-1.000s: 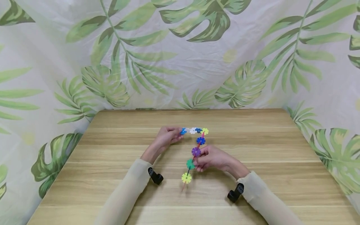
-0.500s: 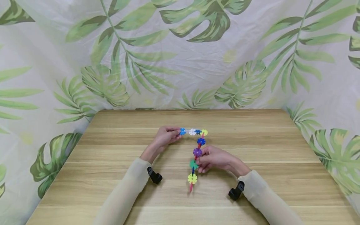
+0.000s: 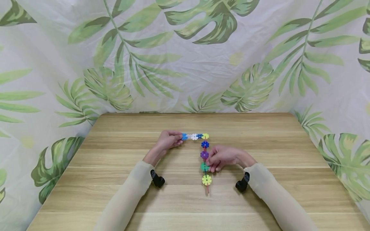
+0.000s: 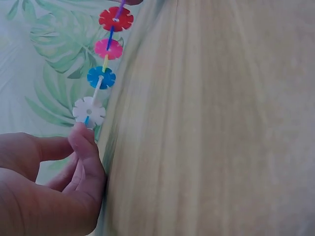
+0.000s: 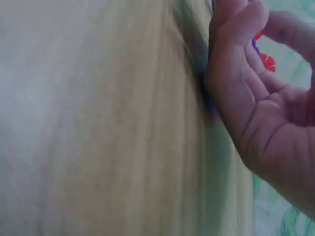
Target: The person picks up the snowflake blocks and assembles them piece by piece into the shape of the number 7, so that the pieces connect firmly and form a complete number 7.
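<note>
A chain of coloured plastic snowflake discs bends at a corner above the wooden table, linked by discs seen edge-on. My left hand (image 3: 169,141) pinches the far-left end at a blue disc (image 3: 184,136). From there the chain passes a white disc (image 3: 194,137) to the yellow corner disc (image 3: 205,136), then turns toward me. Along that strand come a dark blue disc (image 3: 205,144), a purple disc (image 3: 204,155), a green disc (image 3: 204,166) and a yellow disc (image 3: 206,180). My right hand (image 3: 224,157) pinches the strand by the green disc. In the left wrist view, a red disc (image 4: 116,18) shows.
The wooden tabletop (image 3: 130,199) spreads around both hands. A leaf-printed cloth (image 3: 202,70) stands behind and beside it. Each sleeve carries a black wrist camera (image 3: 157,179).
The near end of the strand has swung right and now lies nearly straight toward me. The chain's corner and my left hand have shifted slightly left; my right hand has moved slightly right.
</note>
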{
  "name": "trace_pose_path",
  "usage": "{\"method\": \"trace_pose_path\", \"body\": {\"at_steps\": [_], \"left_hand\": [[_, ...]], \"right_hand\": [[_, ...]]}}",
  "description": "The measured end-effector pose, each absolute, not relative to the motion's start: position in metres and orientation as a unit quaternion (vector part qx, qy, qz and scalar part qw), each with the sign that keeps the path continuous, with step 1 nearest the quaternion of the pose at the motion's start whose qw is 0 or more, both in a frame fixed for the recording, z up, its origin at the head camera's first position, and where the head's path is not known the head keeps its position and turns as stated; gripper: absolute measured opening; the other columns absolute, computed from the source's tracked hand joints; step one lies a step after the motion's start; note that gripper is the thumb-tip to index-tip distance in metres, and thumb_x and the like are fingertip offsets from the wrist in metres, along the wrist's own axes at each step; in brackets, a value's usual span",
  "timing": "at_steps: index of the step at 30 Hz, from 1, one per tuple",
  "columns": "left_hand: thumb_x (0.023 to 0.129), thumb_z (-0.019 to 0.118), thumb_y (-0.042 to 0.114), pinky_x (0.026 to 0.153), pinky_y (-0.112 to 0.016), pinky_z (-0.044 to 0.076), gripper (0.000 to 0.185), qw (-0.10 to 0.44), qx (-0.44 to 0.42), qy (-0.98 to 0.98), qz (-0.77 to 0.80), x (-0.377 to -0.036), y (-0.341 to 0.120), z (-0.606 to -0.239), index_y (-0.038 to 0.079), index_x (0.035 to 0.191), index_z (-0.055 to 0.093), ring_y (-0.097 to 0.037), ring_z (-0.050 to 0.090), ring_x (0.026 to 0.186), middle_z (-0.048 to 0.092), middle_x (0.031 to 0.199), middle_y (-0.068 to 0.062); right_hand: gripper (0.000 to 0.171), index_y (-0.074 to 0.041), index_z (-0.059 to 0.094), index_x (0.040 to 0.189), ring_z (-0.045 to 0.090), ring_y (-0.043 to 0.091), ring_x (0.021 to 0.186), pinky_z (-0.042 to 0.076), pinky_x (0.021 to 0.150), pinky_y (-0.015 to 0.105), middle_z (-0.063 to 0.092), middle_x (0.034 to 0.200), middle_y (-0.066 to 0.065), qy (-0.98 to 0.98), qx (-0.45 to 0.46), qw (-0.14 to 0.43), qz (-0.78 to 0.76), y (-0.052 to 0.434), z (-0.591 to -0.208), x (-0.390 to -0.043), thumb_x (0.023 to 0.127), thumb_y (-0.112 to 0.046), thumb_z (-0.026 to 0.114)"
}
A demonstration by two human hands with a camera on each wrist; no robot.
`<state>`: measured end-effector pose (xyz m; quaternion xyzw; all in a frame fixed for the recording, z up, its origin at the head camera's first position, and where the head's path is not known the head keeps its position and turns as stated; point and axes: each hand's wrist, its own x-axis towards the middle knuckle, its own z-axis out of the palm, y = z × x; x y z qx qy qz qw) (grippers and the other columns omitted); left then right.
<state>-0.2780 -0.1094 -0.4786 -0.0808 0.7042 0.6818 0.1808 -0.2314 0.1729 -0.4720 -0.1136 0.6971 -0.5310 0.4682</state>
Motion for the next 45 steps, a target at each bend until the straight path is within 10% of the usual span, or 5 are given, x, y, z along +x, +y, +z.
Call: {"method": "trace_pose_path", "body": {"at_steps": [26,35,45], "left_hand": [[0.105,0.062,0.008,0.059,-0.018,0.058,0.027,0.172,-0.081,0.748,0.636,-0.292,-0.121,-0.480,-0.004,0.129,0.068,-0.007,0.071,0.065,0.075,0.080,-0.004],[0.106,0.062,0.010,0.076,-0.024,0.065,0.030,0.161,-0.079,0.741,0.647,-0.287,-0.126,-0.477,-0.003,0.133,0.066,-0.010,0.077,0.075,0.073,0.117,-0.019],[0.109,0.057,0.018,0.082,-0.029,0.066,0.035,0.122,-0.057,0.792,0.596,-0.289,-0.162,-0.472,-0.005,0.135,0.064,-0.018,0.076,0.091,0.071,0.121,-0.023]], "right_hand": [[0.012,0.003,0.077,0.100,0.073,0.010,0.065,0.051,0.052,0.017,0.079,0.077,0.006,0.773,-0.090,0.377,-0.502,0.173,-0.465,-0.223,0.097,-0.006,0.069],[0.014,0.001,0.079,0.102,0.073,0.010,0.065,0.052,0.053,0.018,0.079,0.078,0.006,0.779,-0.091,0.365,-0.502,0.174,-0.464,-0.222,0.098,-0.010,0.070],[0.027,0.008,0.073,0.117,0.076,0.017,0.081,0.062,0.069,0.028,0.080,0.099,0.018,0.818,-0.086,0.284,-0.492,0.207,-0.448,-0.232,0.100,-0.012,0.067]]}}
